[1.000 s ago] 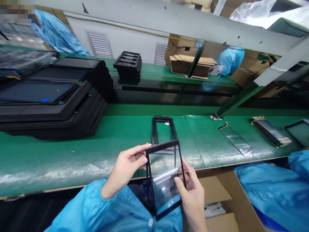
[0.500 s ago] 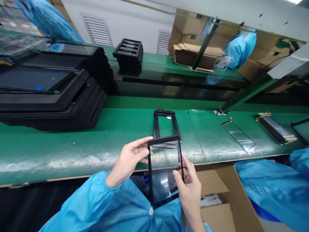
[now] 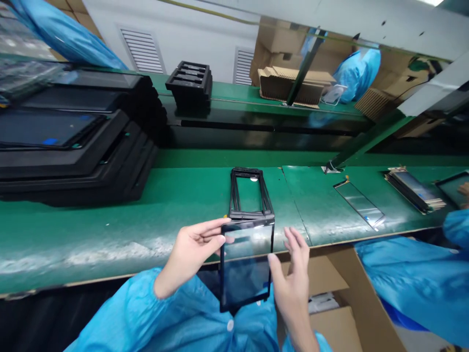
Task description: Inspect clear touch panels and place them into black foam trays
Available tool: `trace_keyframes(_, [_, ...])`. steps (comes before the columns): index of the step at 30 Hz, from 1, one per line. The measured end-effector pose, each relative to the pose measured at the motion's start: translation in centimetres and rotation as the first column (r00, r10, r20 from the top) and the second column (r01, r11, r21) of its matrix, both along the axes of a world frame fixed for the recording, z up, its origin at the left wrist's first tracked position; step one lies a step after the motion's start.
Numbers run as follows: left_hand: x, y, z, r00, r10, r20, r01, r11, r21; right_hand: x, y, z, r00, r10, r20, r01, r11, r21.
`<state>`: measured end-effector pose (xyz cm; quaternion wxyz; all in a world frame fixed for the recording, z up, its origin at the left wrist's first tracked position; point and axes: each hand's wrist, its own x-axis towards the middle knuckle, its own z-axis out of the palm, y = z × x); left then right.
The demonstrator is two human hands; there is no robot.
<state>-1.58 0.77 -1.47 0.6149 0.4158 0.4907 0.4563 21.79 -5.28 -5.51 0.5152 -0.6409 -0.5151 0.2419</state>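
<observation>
A black-bordered clear touch panel [image 3: 246, 271] hangs tilted over the bench's front edge. My left hand [image 3: 192, 252] pinches its upper left corner, thumb in front and fingers behind. At the panel's right side, my right hand [image 3: 293, 274] has its fingers spread, the thumb close to the border; whether the thumb touches it I cannot tell. Just beyond the panel, a loose pile of black rectangular frames [image 3: 231, 195] lies on the green bench [image 3: 183, 195].
Stacked black foam trays [image 3: 124, 161] bearing panels stand at left. A single glass panel [image 3: 359, 203] and a stack of panels [image 3: 414, 190] lie at right, near a co-worker's blue sleeve [image 3: 414, 278]. An open cardboard box [image 3: 370, 293] sits below the edge. A green post [image 3: 366, 142] rises behind.
My right hand has let go of the panel's right edge and spread its fingers. The panel has dropped slightly and turned in my left hand. A co-worker's hand has appeared at far right.
</observation>
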Motion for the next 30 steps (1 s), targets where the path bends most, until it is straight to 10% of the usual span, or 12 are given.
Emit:
trace_keyframes(5, [-0.4,-0.8,1.0,0.994,-0.066,-0.092,0.067,0.998,0.008,1.7,2.8,3.2,0.865,0.178,-0.468,-0.250,0.963,-0.097])
trace_keyframes(18, [-1.1,-0.8,-0.2,0.978,-0.159,-0.134,0.156,0.987,-0.031,0.4,2.6,4.6,0.871,0.070,-0.486,-0.135,0.986,-0.099])
trace_keyframes(24, [0.1,-0.5,1.5,0.767,-0.202,-0.609,0.439,0.857,0.269,-1.0,2.7,4.3,0.878,0.181,-0.443,-0.251,0.962,-0.106])
trace_keyframes(27, [0.8,0.0,2.5,0.649,-0.410,-0.641,0.625,0.767,0.142,-1.0,2.9,4.1,0.806,0.282,-0.521,-0.402,0.906,-0.132])
trace_keyframes(30, [0.5,0.2,2.3,0.757,-0.516,-0.402,0.558,0.830,-0.015,1.4,2.6,3.4,0.788,0.232,-0.570,-0.425,0.875,-0.232])
